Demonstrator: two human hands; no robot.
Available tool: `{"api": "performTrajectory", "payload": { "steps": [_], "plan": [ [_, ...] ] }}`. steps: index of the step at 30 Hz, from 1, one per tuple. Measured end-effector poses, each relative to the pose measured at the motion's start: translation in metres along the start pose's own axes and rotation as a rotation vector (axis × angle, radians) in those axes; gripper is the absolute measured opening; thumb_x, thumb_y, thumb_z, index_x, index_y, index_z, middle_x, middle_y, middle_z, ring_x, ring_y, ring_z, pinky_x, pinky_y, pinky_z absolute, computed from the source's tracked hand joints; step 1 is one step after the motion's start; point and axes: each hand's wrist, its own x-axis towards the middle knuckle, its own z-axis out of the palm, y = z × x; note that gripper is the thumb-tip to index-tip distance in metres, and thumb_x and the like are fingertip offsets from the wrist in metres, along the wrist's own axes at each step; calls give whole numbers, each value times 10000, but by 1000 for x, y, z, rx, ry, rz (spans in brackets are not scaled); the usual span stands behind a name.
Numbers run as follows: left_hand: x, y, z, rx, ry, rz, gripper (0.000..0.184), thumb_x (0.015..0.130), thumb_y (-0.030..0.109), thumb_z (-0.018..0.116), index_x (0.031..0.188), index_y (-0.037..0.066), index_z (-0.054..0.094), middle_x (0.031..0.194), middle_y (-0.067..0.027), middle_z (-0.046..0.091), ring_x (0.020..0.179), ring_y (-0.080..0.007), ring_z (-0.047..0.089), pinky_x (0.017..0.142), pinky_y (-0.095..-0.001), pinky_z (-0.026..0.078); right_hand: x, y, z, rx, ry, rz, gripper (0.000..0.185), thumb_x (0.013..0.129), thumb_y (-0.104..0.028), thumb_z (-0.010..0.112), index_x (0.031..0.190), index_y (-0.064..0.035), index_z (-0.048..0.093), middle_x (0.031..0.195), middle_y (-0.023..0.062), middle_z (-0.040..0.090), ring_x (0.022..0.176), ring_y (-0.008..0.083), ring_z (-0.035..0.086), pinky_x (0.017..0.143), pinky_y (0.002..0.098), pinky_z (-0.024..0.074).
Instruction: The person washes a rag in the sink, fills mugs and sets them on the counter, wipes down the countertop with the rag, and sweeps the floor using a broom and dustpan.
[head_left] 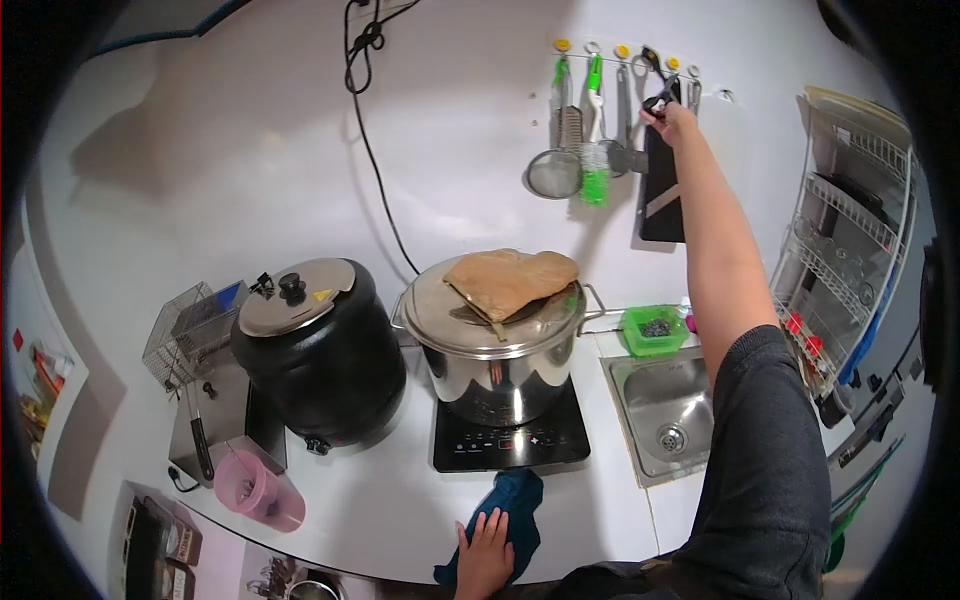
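My left hand (485,556) lies with fingers stretched out on a dark teal cloth (516,505) at the counter's front edge. Reaching up to the wall rack, my right hand (675,122) has its fingers closed around a pair of dark-handled scissors (657,104), partly hidden by the hand. Beside it hang a black cutting board (660,215), a mesh strainer (554,174) and a green bottle brush (594,185). Below, a tan heart-shaped pad (515,285) rests on the lid of a steel pot (490,375), which stands on a black induction cooker (512,452).
Left of the pot stands a black soup kettle (320,370), near a wire fryer basket (190,325) and a pink cup (245,480). A steel sink (640,400) and green basket (650,345) are at right, before a white dish rack (835,185). A black cord (375,180) hangs behind.
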Motion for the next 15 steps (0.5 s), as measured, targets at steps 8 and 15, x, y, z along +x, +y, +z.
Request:
{"api": "performTrajectory", "payload": {
  "steps": [8,15],
  "plan": [
    [44,13,19,23,-7,260,533,837,218,497,1336,66,384,1373,-132,380,1268,-329,353,1036,-575,204,-76,-20,-2,153,-261,-262,162,909,-22,367,991,35,495,739,83,479,604,161,473,614,310,495],
    [91,54,48,-30,-64,495,564,801,172,526,1338,80,378,1365,-139,386,1255,-337,362,1027,-565,226,-295,-47,-253,-319,-160,-168,233,943,-218,452,1082,-36,497,588,5,465,353,69,356,324,198,259]
  ]
}}
